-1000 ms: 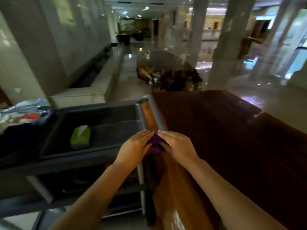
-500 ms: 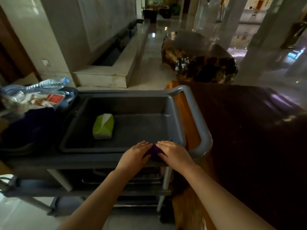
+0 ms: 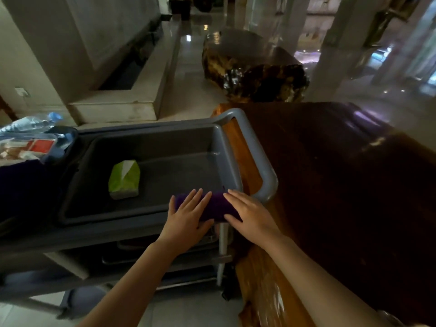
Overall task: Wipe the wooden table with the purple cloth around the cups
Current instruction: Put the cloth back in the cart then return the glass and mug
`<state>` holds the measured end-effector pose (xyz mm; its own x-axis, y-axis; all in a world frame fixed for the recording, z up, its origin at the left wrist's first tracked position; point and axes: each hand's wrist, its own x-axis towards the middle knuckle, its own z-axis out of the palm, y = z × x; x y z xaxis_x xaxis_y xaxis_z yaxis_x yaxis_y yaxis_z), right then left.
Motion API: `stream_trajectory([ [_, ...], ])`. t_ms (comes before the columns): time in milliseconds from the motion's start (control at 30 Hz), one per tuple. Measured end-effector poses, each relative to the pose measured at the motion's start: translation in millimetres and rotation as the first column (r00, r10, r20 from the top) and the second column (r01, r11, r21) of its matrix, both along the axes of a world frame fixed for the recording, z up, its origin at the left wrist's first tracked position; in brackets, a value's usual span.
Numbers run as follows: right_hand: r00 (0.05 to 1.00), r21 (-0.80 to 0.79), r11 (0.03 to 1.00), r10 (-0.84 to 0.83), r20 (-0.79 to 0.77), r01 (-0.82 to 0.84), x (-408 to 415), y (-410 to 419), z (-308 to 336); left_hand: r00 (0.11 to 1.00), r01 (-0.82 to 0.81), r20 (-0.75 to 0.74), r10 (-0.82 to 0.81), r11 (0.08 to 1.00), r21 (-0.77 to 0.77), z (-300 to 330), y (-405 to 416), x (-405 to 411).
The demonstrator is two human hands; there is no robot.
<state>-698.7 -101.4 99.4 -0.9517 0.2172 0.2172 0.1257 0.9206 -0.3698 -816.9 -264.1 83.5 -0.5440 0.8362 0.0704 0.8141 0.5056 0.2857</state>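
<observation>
Our left hand (image 3: 188, 218) and right hand (image 3: 250, 215) lie flat, fingers spread, on the folded purple cloth (image 3: 215, 206), which rests lengthwise along the near right rim of the grey plastic cart tray (image 3: 151, 218). The dark wooden table (image 3: 342, 185) lies rightward, nearer our right hand; we see no cups.

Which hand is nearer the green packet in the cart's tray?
Left. The left hand lies flat on the purple cloth, just right of the green packet. The right hand presses the cloth's far end, by the cart handle.
</observation>
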Motion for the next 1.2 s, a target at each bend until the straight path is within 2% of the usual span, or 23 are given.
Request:
stream_trajectory([
  [167,0.958,0.003,0.964,-0.263,-0.111,0.265,103.4,25.6,8.4,0.968,0.221,0.083,-0.235,0.963,0.154,4.0,52.3,70.8],
  [300,0.816,-0.09,0.823,-0.568,-0.106,0.561,210.9,42.9,-4.2,0.89,0.322,0.269,-0.367,0.926,0.197,-13.4,98.9,150.3],
  [467,0.559,-0.192,0.548,-0.829,0.0,0.814,339.6,58.2,-22.2,0.754,0.447,0.495,-0.432,0.889,0.095,-43.6,134.5,238.8],
  [600,0.271,-0.237,0.242,-0.957,0.101,0.941,411.5,60.5,-39.6,0.681,0.378,0.678,-0.276,0.926,-0.003,-68.9,148.0,290.9],
  [633,0.229,-0.248,0.19,-0.963,0.141,0.95,424.9,60.0,-46.0,0.667,0.355,0.701,-0.253,0.935,0.0,-76.2,150.0,301.1],
  [800,0.187,-0.377,0.051,-0.924,0.333,0.925,463.0,57.4,-89.9,0.615,0.246,0.774,-0.15,0.969,-0.008,-114.7,159.1,332.8],
  [933,0.242,-0.463,0.023,-0.874,0.421,0.886,465.4,64.0,-126.3,0.593,0.209,0.799,-0.105,0.977,-0.027,-146.4,168.5,348.6],
  [1067,0.236,-0.516,-0.011,-0.88,0.412,0.857,461.0,72.4,-143.5,0.574,0.16,0.811,-0.112,0.987,0.023,-165.2,175.0,364.3],
  [1200,0.271,-0.55,0.052,-0.905,0.326,0.833,467.9,78.3,-146.9,0.575,0.115,0.806,-0.138,0.989,0.088,-168.7,182.9,381.9],
])
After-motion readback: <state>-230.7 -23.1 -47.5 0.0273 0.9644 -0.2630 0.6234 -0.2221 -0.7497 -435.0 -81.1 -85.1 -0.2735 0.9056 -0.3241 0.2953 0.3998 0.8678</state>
